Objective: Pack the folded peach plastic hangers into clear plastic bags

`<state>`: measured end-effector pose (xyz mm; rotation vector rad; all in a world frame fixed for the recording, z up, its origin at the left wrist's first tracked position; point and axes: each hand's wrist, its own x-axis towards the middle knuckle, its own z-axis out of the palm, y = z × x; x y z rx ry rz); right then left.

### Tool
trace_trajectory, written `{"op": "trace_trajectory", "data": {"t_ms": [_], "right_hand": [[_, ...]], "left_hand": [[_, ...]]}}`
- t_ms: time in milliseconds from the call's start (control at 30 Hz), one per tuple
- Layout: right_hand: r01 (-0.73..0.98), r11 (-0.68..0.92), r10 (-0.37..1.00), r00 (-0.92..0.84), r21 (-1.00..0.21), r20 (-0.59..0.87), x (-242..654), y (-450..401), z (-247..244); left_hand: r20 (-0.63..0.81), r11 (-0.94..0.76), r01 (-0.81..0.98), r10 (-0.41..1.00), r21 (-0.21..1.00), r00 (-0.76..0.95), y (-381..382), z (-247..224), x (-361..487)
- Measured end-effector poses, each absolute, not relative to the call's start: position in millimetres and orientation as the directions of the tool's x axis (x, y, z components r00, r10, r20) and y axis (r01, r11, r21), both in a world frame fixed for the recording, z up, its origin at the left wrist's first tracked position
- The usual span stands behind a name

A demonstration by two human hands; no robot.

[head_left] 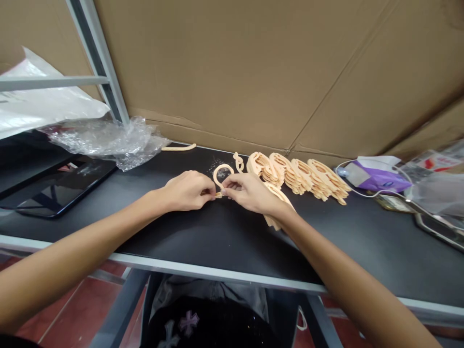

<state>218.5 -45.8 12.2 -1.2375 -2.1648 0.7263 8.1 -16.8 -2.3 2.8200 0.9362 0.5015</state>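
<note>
A pale, curved hook-shaped piece (216, 173) is between my two hands, a little above the black table. My right hand (252, 192) pinches it between thumb and fingers. My left hand (191, 190) is closed with its fingertips at the lower end, beside a small pale bit (218, 195); its grip is partly hidden. Beneath my right wrist lies a pale cut-out stack (277, 193), mostly covered by the arm. Just behind the right fingers is a small twisted pale piece (238, 162).
Several stacks of pale cut-outs (315, 179) line the table's back right. A pale strip (181, 148) and crumpled clear plastic (119, 140) lie at back left, near a dark glossy panel (68, 188). A purple tissue pack (380, 176) and a cable are at right. Cardboard (253, 72) stands behind.
</note>
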Motion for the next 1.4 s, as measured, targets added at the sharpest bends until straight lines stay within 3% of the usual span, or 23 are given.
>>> {"op": "trace_trajectory", "data": {"t_ms": [367, 633, 1167, 1300, 1400], "right_hand": [[0.601, 0.458, 0.879, -0.416, -0.655, 0.233, 214.7, -43.0, 5.1], [0.592, 0.441, 0.888, -0.400, -0.675, 0.229, 210.6, -42.9, 4.7], [0.580, 0.498, 0.843, -0.497, -0.645, 0.204, 216.7, -46.3, 10.3], [0.604, 0.461, 0.876, -0.427, -0.650, 0.225, 213.1, -47.2, 7.0], [0.651, 0.440, 0.895, -0.375, -0.618, 0.241, 211.4, -49.0, 6.6]], "left_hand": [[0.280, -0.806, 0.560, 0.592, 0.192, 0.755, -14.4, -4.2, 7.8], [0.349, -0.820, 0.518, 0.572, 0.244, 0.742, -15.0, -6.5, 8.0], [0.298, -0.732, 0.581, 0.679, 0.356, 0.671, -14.8, -6.5, 6.5], [0.349, -0.753, 0.576, 0.658, 0.318, 0.667, -16.0, -2.5, 3.8], [0.443, -0.717, 0.561, 0.697, 0.413, 0.564, -8.1, 5.0, -6.6]]}}
